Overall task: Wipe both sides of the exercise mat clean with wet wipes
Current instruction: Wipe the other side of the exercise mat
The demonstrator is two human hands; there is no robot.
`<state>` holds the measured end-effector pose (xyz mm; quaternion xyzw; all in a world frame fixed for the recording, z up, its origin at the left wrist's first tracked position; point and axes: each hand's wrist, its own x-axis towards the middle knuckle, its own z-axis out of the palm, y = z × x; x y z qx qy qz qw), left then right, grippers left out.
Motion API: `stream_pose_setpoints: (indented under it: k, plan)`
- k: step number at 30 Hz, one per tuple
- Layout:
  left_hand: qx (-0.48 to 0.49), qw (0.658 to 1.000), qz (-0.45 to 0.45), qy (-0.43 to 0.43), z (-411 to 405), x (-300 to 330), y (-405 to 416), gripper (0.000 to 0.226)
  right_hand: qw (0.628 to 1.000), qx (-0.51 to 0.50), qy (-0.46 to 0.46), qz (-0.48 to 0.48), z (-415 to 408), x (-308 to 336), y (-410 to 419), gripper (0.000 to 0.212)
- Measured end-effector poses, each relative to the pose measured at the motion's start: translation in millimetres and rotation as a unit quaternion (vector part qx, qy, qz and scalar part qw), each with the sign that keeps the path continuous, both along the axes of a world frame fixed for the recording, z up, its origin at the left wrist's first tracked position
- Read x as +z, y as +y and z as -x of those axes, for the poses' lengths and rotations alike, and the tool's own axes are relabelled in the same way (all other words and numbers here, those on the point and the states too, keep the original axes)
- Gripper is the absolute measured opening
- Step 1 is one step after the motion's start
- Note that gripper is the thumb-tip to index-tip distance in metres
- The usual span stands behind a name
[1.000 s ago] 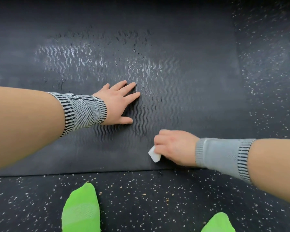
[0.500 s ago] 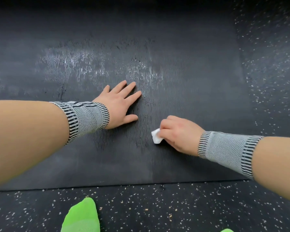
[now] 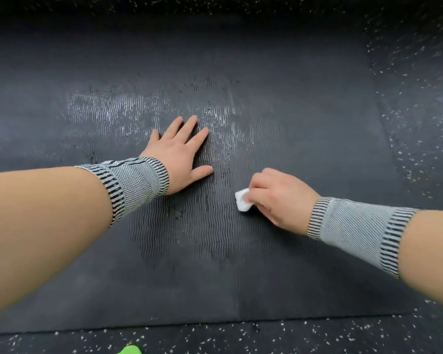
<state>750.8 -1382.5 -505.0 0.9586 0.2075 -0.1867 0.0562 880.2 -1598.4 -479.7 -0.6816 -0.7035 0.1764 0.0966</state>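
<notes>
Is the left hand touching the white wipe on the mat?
Apart. The head view shows the left hand lying flat on the mat, with bare ribbed mat between its thumb and the wipe held in the right hand.

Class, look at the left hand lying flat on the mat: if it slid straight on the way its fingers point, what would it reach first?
The left hand would slide onto the whitish streaks on the mat, just beyond its fingertips.
</notes>
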Motion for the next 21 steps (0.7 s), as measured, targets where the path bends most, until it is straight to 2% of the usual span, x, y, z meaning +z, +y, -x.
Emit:
stream_pose_setpoints:
  k: [3, 7, 9, 11, 16, 18, 21]
  plan:
    - [0.018, 1.000, -0.004, -0.007, -8, -3, 6, 0.092, 1.000, 0.017, -0.011, 0.017, -13, -1, 13, 0.009]
    - [0.066, 0.997, 0.002, -0.028, -32, -4, 19, 0.090, 0.994, -0.095, -0.060, 0.010, -48, -8, 69, 0.023]
    - [0.109, 0.993, 0.010, -0.036, -45, -1, 30, 0.095, 0.987, -0.142, -0.069, 0.013, -55, -9, 84, 0.023]
    - [0.146, 0.989, 0.017, -0.034, -54, 3, 43, 0.104, 0.989, -0.129, -0.064, 0.020, -50, -9, 79, 0.020]
    - [0.198, 0.980, 0.018, 0.002, -73, 16, 83, 0.123, 1.000, 0.001, 0.013, 0.007, -41, -2, 45, 0.012]
    - [0.205, 0.978, 0.018, 0.026, -83, 21, 94, 0.126, 1.000, -0.018, -0.005, 0.004, -56, -4, 63, 0.014]
    - [0.204, 0.977, 0.024, 0.062, -95, 24, 100, 0.128, 0.993, -0.109, -0.051, -0.013, -88, -10, 112, 0.022]
